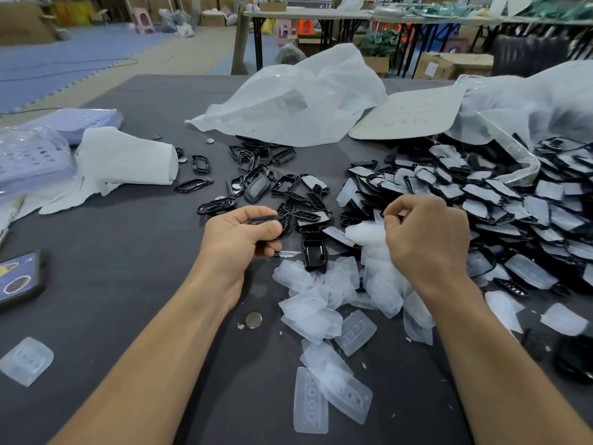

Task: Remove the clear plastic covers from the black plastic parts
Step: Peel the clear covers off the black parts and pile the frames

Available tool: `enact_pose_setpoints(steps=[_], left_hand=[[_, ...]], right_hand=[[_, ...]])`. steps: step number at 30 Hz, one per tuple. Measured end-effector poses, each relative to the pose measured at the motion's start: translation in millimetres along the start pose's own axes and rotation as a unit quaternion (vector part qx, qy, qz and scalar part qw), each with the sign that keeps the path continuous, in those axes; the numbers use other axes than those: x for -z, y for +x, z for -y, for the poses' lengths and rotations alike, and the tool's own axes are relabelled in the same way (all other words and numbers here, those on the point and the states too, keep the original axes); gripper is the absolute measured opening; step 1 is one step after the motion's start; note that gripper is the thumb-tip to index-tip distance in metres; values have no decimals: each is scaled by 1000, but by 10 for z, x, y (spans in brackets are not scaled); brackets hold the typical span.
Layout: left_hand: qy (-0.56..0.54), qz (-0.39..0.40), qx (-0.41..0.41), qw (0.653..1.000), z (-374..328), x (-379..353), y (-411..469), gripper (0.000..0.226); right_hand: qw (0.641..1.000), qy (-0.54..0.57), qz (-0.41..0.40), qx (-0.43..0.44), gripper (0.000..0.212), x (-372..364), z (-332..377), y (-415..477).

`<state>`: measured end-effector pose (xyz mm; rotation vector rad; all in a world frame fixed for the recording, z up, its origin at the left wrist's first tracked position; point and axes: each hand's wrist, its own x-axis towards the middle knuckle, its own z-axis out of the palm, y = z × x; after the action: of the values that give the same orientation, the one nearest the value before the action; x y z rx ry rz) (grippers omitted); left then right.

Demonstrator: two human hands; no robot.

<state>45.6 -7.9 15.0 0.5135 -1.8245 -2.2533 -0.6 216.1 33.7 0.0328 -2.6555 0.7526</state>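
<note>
Left hand [239,231] fingers grip black part [282,223]; right hand [426,234] fingers pinch clear cover [369,234].

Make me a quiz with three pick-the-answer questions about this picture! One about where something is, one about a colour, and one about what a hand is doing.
1. Where is the phone?
A. at the left edge of the table
B. inside a white bag
C. on a pink stool

2. What colour is the table top?
A. red
B. dark grey
C. yellow

3. What is the left hand doing?
A. lying flat and open
B. waving in the air
C. gripping a black part

Answers:
1 A, it lies far left on the table.
2 B, the bare surface is dark grey.
3 C, fingers and thumb curl round the part.
</note>
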Motion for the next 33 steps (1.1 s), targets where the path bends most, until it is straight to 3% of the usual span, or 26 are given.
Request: enact_pose_setpoints(steps=[2, 5, 7, 10, 13, 16, 19, 25, 33], left_hand=[[-2, -11, -7, 1000, -6, 3, 2, 23], [-12, -36, -17, 999, -15, 8, 7, 22], [-22, -47, -18, 999, -18, 12, 9, 21], [-20, -51, -18, 998, -11, 26, 14, 20], [-15, -54, -16, 998, -10, 38, 20, 21], [-15, -57, -16, 998, -9, 43, 35, 22], [-8, -55, -16, 998, -2, 45, 39, 22], [-2, -51, -14, 999, 5, 46, 32, 22], [2, -28, -8, 1000, -2, 43, 15, 23]], right_hand=[[997, 41, -11, 57, 18, 40, 69, -36], [973, 157, 106, 128, 13, 3, 321, -227], [956, 147, 204, 154, 10, -122, 483, -364], [948, 55, 259, 179, 15, -262, 615, -482], [950, 6, 244, 195, 16, -278, 670, -516], [951, 4, 245, 187, 35, -249, 675, -526], [952, -5, 240, 192, 17, -211, 701, -549], [957, -43, 201, 203, 18, -233, 771, -613], [958, 199, 186, 88, 17, -195, 667, -537]])
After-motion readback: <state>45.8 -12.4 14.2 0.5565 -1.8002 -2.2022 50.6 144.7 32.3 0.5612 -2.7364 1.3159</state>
